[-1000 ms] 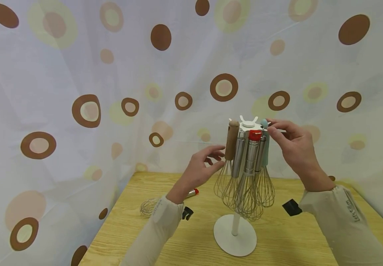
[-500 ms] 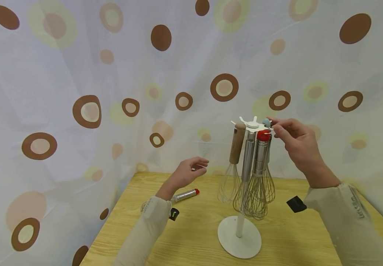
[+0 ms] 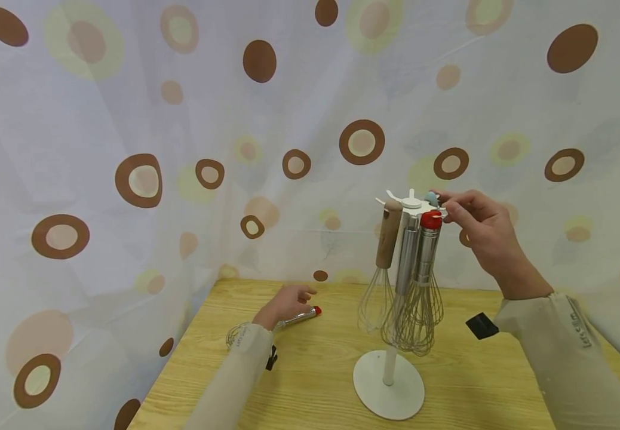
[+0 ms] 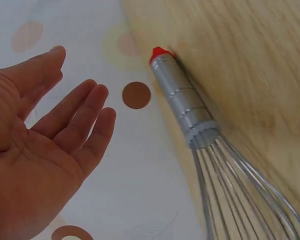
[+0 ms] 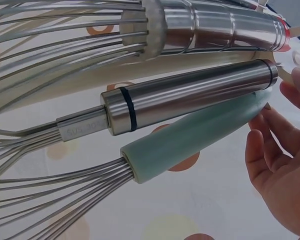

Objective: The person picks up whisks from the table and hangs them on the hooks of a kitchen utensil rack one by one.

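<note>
My right hand (image 3: 484, 233) is at the top of a white whisk stand (image 3: 370, 391), thumb against a hook arm and fingers behind the end of a teal-handled whisk (image 5: 190, 132). The grip looks like a pinch, partly cut off in the right wrist view. Beside the teal one hang a steel-handled whisk (image 5: 195, 95), a red-tipped steel whisk (image 3: 427, 248) and a wooden-handled whisk (image 3: 387, 239). Lower left, my left hand (image 3: 287, 303) is over a red-tipped steel whisk (image 4: 182, 95) lying on the table. Its fingers are loosely bent, apart from that whisk, and hold nothing.
The wooden table (image 3: 310, 394) reaches back to a dotted curtain (image 3: 288, 119), which also runs along the left side. A round base carries the stand's pole. A black strap piece (image 3: 482, 326) juts from the right cuff.
My left hand has left the hanging whisks and moved left and down to the lying whisk. The stand has turned and shifted slightly right, with my right hand staying at its top.
</note>
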Available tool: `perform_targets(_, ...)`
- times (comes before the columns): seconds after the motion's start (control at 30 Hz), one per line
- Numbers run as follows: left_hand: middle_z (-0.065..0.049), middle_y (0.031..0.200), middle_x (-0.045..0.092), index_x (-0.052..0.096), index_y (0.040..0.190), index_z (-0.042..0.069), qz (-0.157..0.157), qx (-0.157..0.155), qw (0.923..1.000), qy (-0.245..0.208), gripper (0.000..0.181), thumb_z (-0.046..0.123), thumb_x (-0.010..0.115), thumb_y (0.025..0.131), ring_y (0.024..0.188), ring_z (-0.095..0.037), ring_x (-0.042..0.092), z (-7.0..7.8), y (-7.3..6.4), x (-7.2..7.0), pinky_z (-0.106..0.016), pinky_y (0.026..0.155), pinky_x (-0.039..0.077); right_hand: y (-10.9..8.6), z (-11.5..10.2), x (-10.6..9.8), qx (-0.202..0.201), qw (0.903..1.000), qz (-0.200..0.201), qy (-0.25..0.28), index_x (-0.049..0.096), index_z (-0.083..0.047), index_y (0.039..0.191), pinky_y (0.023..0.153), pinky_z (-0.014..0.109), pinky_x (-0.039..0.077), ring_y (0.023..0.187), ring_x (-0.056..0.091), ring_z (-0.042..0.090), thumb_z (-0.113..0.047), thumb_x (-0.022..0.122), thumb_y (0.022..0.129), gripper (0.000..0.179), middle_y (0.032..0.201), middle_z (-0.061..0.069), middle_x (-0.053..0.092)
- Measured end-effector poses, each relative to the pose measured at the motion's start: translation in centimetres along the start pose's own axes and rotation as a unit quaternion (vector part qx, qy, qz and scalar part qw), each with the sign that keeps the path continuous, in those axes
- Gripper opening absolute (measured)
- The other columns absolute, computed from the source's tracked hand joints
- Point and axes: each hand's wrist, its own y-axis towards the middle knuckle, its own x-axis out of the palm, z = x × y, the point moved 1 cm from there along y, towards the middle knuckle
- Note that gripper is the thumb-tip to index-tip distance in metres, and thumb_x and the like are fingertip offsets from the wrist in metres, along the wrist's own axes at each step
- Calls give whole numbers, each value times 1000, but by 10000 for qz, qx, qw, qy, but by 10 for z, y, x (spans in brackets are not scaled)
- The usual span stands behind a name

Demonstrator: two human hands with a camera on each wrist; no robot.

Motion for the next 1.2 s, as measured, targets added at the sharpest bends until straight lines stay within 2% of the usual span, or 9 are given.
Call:
perform_targets(0.13,-18,126,56,55,130,3,31,-127,9990,428,40,16,62,93,114,-34,54,-15,-1,10,-46,92,44,-1,1,0,3,10000,3,9,63,-1,99,45,28,24,81,52,15,-1,48,97,15,123,-2,62)
perform_targets(0.27,-17,129,55,55,130,2,173,-309,9962,792,39,15,62,93,118,-35,50,-26,-2,17,-47,94,42,-1,2,-1,-39,10000,-43,20,63,-1,100,45,22,31,82,53,15,-1,48,97,15,123,-2,62)
perform_targets(0.33,-17,129,55,55,130,1,242,-378,9950,887,40,11,63,92,120,-35,49,-29,-2,20,-47,96,41,-1,2,-2,-101,9999,-96,32,62,1,101,52,19,38,87,55,14,-1,48,97,15,124,-2,62)
perform_targets(0.47,-16,130,55,55,131,2,302,-509,9910,1201,43,8,64,90,120,-34,50,-36,1,24,-46,96,41,2,4,-3,-239,9994,-244,89,59,5,104,69,17,44,104,56,13,0,47,98,15,125,0,61)
perform_targets(0.67,-14,131,54,52,134,6,290,-861,9869,1330,47,-2,59,88,116,-32,53,-47,0,34,-44,92,44,4,6,-6,-260,9989,-381,106,58,3,103,77,19,43,117,52,12,0,45,98,14,126,0,60)
perform_targets(0.7,-14,131,54,52,134,6,296,-903,9866,1324,48,-4,58,87,117,-32,52,-48,0,36,-44,92,44,4,6,-6,-247,9987,-422,126,58,3,103,70,19,43,115,53,12,0,45,99,14,126,0,60)
perform_targets(0.9,-14,130,54,54,132,6,283,-1015,9846,1392,49,-7,58,85,119,-33,50,-46,-2,41,-46,95,42,3,9,-9,-81,9982,-578,113,57,0,104,79,18,44,115,54,11,-3,43,100,14,130,-1,57)
perform_targets(0.93,-14,129,55,55,131,6,283,-1017,9847,1390,48,-7,58,85,118,-33,51,-45,-2,41,-46,94,42,3,9,-9,-55,9983,-570,105,57,0,104,85,19,42,117,54,11,-3,44,100,14,130,-1,57)
perform_targets(1.2,-10,118,62,60,123,7,399,-964,9807,1652,42,-7,59,84,107,-27,58,-46,1,45,-42,87,46,5,10,-11,-80,9989,-458,-11,59,0,102,68,18,43,113,54,12,-3,46,99,14,131,-1,55)
